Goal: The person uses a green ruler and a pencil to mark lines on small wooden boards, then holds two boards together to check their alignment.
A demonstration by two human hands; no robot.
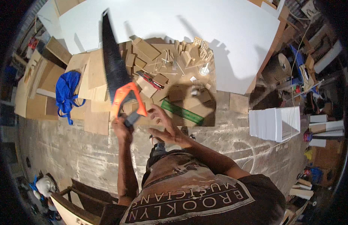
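A hand saw with an orange handle and a long black blade is held up at the left, blade pointing away from me. My left hand is closed around the near end of the handle, where a grey part shows. My right hand is just right of the handle, fingers apart and holding nothing. Beyond it, a green level-like bar lies across a brown board. Past the saw handle, a red and black tool rests among wood offcuts.
Wood blocks and thin sticks cover the brown work surface, with a large white panel behind. A blue bag hangs at the left over wooden sheets. White stacked panels stand on the floor at the right, near a cardboard tube.
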